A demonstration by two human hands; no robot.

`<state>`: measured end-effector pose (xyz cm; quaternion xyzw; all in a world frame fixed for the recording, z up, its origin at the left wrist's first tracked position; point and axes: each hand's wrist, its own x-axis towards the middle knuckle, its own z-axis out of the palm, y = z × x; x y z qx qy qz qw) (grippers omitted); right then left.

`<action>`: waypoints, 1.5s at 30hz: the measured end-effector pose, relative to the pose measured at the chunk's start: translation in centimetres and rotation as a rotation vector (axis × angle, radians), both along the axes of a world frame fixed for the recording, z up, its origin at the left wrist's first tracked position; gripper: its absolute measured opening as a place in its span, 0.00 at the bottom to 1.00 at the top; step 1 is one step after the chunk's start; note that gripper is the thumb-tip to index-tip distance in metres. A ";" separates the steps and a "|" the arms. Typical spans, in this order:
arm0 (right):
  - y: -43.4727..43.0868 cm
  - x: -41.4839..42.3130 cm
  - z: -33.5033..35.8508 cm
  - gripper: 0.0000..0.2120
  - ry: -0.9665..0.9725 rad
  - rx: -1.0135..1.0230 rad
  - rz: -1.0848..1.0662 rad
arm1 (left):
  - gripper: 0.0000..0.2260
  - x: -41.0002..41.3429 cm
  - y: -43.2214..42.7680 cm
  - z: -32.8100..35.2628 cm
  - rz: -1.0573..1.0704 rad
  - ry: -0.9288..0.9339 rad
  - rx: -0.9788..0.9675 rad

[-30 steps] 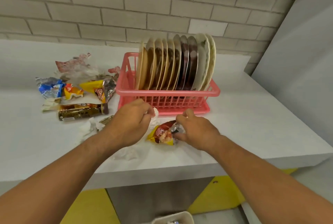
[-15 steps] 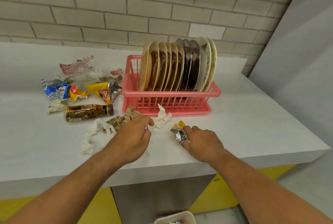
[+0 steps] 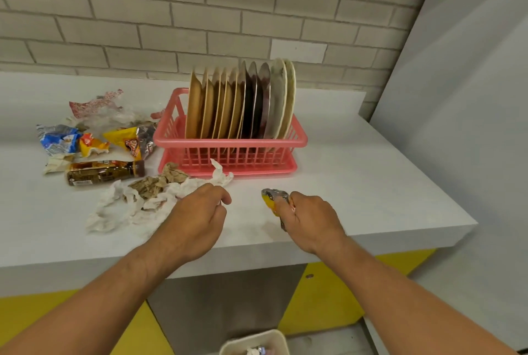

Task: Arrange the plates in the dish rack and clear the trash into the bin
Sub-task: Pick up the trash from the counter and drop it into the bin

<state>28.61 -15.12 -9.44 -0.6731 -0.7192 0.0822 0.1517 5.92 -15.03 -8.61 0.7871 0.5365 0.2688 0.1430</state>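
Observation:
A pink dish rack (image 3: 228,144) stands on the white counter (image 3: 357,171) with several plates (image 3: 240,103) upright in it. My right hand (image 3: 310,219) is shut on a crumpled yellow and silver snack wrapper (image 3: 273,197) just above the counter, in front of the rack. My left hand (image 3: 197,214) hovers over the counter by the crumpled white tissues (image 3: 128,206), fingers curled and pinching the tissue's edge. A brown crumpled paper (image 3: 160,180) lies on the tissues. The cream bin (image 3: 254,343) shows at the bottom edge, below the counter.
More trash lies left of the rack: a brown bottle (image 3: 105,173) on its side, a yellow chip bag (image 3: 125,141), a blue wrapper (image 3: 57,139), an orange wrapper (image 3: 91,146) and clear plastic (image 3: 105,114). A brick wall stands behind, a grey wall on the right.
My right hand crumpled the snack wrapper into its fist and drew back toward the counter's front. My left hand pulled back from the rack along the tissues.

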 end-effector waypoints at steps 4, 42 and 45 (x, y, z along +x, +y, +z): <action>-3.8 1.2 -0.7 0.26 0.060 -0.060 0.009 | 0.11 2.9 -2.3 -1.2 -0.051 -0.001 -0.023; -3.9 -1.1 -69.6 0.28 0.052 -0.873 0.110 | 0.15 2.2 -10.6 -60.9 0.052 0.101 -0.593; -4.3 -2.0 -72.1 0.39 -0.011 -1.022 0.122 | 0.15 2.3 -10.2 -62.1 0.056 0.075 -0.603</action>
